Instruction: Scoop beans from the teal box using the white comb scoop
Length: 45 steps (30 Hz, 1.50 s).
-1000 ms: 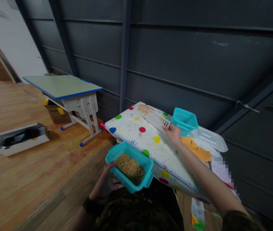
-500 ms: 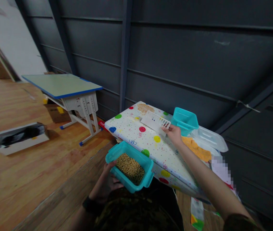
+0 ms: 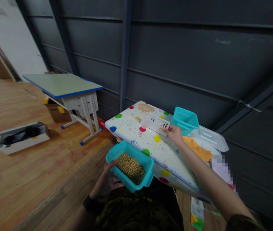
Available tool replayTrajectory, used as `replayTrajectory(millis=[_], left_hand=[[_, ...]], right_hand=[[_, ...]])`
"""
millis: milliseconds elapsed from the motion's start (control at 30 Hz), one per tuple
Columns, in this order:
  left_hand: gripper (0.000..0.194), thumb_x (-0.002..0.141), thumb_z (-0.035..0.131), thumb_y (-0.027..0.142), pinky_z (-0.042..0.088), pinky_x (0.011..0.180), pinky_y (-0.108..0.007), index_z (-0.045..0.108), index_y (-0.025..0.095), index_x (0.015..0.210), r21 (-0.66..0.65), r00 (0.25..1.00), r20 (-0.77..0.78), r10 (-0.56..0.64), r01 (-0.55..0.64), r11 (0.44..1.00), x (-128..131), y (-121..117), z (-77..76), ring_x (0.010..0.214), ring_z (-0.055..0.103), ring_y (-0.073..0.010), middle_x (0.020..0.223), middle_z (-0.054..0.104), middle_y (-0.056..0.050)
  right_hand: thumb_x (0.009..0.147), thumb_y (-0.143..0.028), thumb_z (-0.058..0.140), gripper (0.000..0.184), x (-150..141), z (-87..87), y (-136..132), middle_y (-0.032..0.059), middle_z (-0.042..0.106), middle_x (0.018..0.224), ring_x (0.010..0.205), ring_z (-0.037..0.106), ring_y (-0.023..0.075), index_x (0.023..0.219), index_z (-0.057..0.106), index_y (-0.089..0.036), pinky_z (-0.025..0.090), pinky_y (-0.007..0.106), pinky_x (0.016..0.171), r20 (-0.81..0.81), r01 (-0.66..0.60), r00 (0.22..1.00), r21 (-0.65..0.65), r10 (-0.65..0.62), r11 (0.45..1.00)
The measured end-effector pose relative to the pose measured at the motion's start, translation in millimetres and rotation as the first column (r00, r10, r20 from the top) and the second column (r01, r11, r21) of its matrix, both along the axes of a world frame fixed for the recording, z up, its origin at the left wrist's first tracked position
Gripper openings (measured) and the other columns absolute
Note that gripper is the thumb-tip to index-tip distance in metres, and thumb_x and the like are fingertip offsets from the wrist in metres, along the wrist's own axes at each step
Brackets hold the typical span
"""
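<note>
My left hand [image 3: 110, 179] grips the near-left side of a turquoise plastic container [image 3: 148, 163], thumb over the rim and fingers beneath. Dried yellowish beans, like soybeans [image 3: 129, 165], partly fill it; it is held beside the table's front edge. Out over the tabletop, my right hand [image 3: 173, 133] is closed on the right end of a white slotted plastic tray [image 3: 152, 123], seen side-on. I cannot see what, if anything, lies inside the tray. Behind that hand stands a second turquoise container [image 3: 186, 120]. A patch of small tan grains [image 3: 146, 108] lies at the table's far left.
The table [image 3: 131, 128] has a dotted, balloon-print cover and stands by a dark panelled wall [image 3: 186, 57]. To its right lie a clear plastic lid [image 3: 213, 139] and an orange cloth [image 3: 196, 149]. A school desk [image 3: 64, 85] and an opened white box [image 3: 23, 138] are at left.
The white tray has tilted slightly in my right hand, its side now turned more toward me and its slots seen at a flatter angle. My left hand and its container have barely moved.
</note>
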<state>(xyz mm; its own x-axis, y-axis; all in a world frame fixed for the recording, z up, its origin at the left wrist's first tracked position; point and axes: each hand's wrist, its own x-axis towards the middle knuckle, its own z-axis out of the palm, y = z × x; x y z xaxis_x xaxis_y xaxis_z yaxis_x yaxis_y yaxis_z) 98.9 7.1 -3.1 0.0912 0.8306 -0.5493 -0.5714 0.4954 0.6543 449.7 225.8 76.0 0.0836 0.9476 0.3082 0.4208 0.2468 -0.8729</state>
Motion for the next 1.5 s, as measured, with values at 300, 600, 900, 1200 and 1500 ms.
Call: replayTrajectory(millis=[300, 600, 900, 1200, 1500], left_hand=[[0.098, 0.078, 0.095, 0.071, 0.07, 0.092, -0.055, 0.048, 0.034, 0.155, 0.045, 1.0, -0.025, 0.007, -0.006, 0.999, 1.4, -3.7, 0.9, 0.094, 0.088, -0.036, 0.134, 0.08, -0.013], [0.086, 0.082, 0.096, 0.058, 0.069, 0.091, -0.052, 0.054, 0.034, 0.153, 0.026, 1.0, 0.006, 0.01, -0.011, 1.0, 1.7, -4.1, 3.4, 0.098, 0.088, -0.0371, 0.123, 0.084, -0.008], [0.102, 0.077, 0.096, 0.068, 0.067, 0.097, -0.059, 0.051, 0.032, 0.16, 0.031, 1.0, -0.013, 0.016, -0.016, 0.999, 3.7, -4.3, 0.9, 0.095, 0.087, -0.0388, 0.132, 0.082, -0.015], [0.11, 0.071, 0.099, 0.066, 0.068, 0.099, -0.061, 0.048, 0.033, 0.163, -0.005, 1.0, -0.001, 0.023, -0.023, 1.0, 4.1, -1.5, -2.1, 0.112, 0.085, -0.0462, 0.141, 0.079, -0.019], [0.106, 0.071, 0.097, 0.072, 0.065, 0.1, -0.061, 0.052, 0.034, 0.159, -0.009, 1.0, -0.007, 0.028, -0.028, 1.0, 4.7, -0.9, -3.8, 0.116, 0.083, -0.0487, 0.139, 0.078, -0.017]], right_hand=[[0.069, -0.064, 0.096, 0.048, -4.6, 6.1, -5.1, 0.0142, 0.091, 0.1, 0.091, 0.086, 0.0385, 0.088, 0.089, -0.021, 0.068, 0.046, 0.078, 0.013, -0.049, 0.999, -0.022, 0.049, 0.999], [0.065, -0.076, 0.097, 0.059, -5.5, 3.9, -19.6, 0.0145, 0.089, 0.092, 0.083, 0.082, 0.0341, 0.083, 0.087, -0.02, 0.067, 0.044, 0.071, -0.002, -0.081, 0.997, -0.035, 0.081, 0.996], [0.067, -0.071, 0.096, 0.052, -8.2, 13.3, -43.1, 0.012, 0.089, 0.09, 0.085, 0.082, 0.0345, 0.084, 0.089, -0.022, 0.067, 0.043, 0.072, 0.013, -0.098, 0.995, -0.03, 0.099, 0.995], [0.07, -0.074, 0.092, 0.054, -9.8, 15.2, -50.4, 0.0116, 0.086, 0.082, 0.074, 0.076, 0.0299, 0.08, 0.087, -0.021, 0.058, 0.037, 0.062, 0.047, -0.056, 0.997, 0.001, 0.055, 0.998], [0.071, -0.073, 0.092, 0.052, -7.1, 17.5, -74.4, 0.0083, 0.08, 0.072, 0.065, 0.068, 0.0254, 0.071, 0.082, -0.022, 0.053, 0.035, 0.057, 0.036, -0.078, 0.996, -0.02, 0.078, 0.997]])
